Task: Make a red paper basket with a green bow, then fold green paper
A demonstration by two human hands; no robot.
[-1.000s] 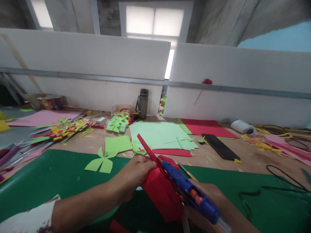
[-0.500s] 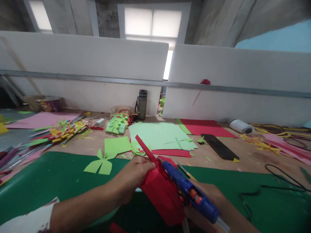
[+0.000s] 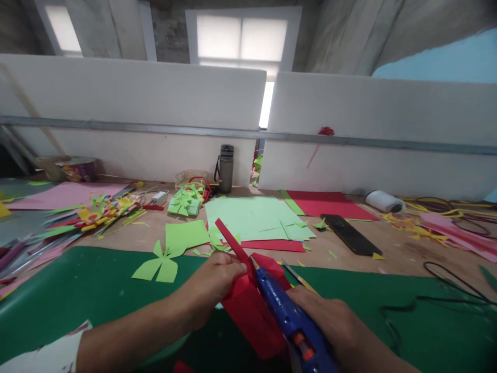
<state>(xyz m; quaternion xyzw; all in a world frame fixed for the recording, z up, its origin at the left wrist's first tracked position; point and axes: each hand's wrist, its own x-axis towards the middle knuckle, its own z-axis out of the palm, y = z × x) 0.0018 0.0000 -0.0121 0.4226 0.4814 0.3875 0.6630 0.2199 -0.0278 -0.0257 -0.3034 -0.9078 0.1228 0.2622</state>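
My left hand point(image 3: 219, 277) pinches a folded red paper piece point(image 3: 248, 316), from which a narrow strip sticks up toward the far left. In my right hand point(image 3: 330, 316) is a blue hot glue gun point(image 3: 283, 305), its metal nozzle touching or very close to the red paper beside the strip. The lower part of the glue gun runs out of the bottom of the view. Part of a thin tool with a yellowish handle point(image 3: 305, 280) shows behind the gun on the green mat point(image 3: 97, 280). A green paper leaf cutout point(image 3: 161, 264) lies left of my left hand.
Light green sheets point(image 3: 252, 212), red sheets point(image 3: 330, 204) and a black phone point(image 3: 351, 235) lie beyond the mat. A dark bottle point(image 3: 225, 168) stands near the white partition point(image 3: 155, 98). Finished-looking paper flowers point(image 3: 108, 210) are heaped at left; a black cable point(image 3: 411, 305) crosses the mat at right.
The glue gun has swung to a steeper angle, its rear end coming lower and nearer, and its nozzle has shifted slightly left and down on the red paper. My left hand keeps its hold.
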